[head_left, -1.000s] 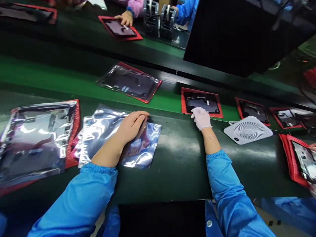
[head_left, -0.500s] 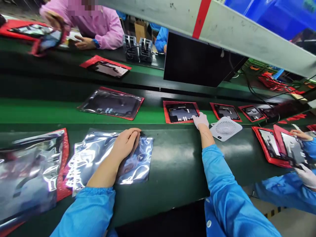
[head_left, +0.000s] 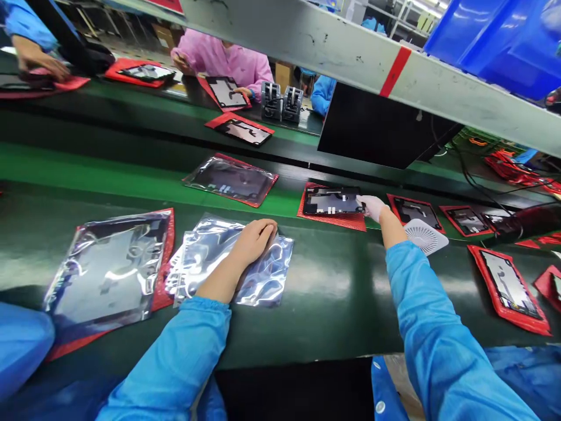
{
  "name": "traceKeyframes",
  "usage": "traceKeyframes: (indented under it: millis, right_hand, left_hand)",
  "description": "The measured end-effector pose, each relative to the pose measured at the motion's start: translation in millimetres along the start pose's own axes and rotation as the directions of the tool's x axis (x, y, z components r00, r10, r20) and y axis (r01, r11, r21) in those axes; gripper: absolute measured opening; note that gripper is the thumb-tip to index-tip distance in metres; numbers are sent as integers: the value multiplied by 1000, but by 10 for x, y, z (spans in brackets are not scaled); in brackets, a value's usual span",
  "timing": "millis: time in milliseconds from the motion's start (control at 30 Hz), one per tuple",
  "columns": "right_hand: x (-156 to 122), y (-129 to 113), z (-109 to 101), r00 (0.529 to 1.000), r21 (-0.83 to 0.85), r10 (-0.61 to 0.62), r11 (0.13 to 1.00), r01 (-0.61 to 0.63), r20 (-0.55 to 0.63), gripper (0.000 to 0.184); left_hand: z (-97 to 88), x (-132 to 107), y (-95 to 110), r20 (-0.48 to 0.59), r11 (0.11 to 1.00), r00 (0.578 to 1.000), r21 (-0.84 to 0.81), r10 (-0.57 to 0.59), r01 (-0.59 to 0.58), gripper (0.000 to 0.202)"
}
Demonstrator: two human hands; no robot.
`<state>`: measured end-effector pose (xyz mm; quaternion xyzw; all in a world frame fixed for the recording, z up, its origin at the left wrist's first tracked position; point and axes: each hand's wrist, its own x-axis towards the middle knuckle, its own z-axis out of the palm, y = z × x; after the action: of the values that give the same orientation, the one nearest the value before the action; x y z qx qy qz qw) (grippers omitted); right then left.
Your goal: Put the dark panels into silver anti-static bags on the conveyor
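My bare left hand (head_left: pixel 255 240) is at the top of a stack of shiny clear plastic bags (head_left: pixel 267 280), fingers curled together on the upper bag; the fingertips are partly hidden. My white-gloved right hand (head_left: pixel 373 207) grips the right end of a dark tablet-like panel (head_left: pixel 335 200) with a grey middle and white strips. The panel is slightly tilted above a red bubble-wrap pouch (head_left: pixel 348 221) on the green belt. By my right forearm lies a white square fan (head_left: pixel 425 237).
A bagged panel (head_left: pixel 118 269) lies on red wrap at left, another bagged panel (head_left: pixel 232 180) on the belt. More panels on red pouches (head_left: pixel 511 286) are at right. A dark screen (head_left: pixel 381 128) hangs under a shelf beam (head_left: pixel 333 47). A co-worker in pink (head_left: pixel 236 61) sits opposite.
My right hand has taken the panel's right end and raised it a little off its red pouch. My left hand stays on the bags. The view has shifted left.
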<state>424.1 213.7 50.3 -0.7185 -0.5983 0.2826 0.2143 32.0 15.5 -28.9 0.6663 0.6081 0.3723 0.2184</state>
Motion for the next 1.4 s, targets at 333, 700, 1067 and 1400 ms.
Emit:
traceKeyframes:
  millis: [333, 700, 1067, 1400]
  right_hand:
    - [-1260, 271, 346, 914, 40, -357, 928, 371, -194, 36]
    - [-2192, 568, 654, 916, 338, -402, 863, 374, 12, 49]
    - [-2066, 273, 464, 883, 202, -465, 872, 446, 58, 52]
    - [-2377, -309, 1214, 870, 252, -472, 867, 430, 139, 45]
  left_hand:
    - [14, -35, 6, -17, 998, 998, -17, -54, 54, 43]
    - [-34, -90, 63, 62, 997, 995, 28, 73, -75, 38]
    - [-137, -133, 207, 35, 986, 995, 132, 97, -101, 39]
    - [-113, -227, 480, -170, 981, 982, 188, 85, -53, 32]
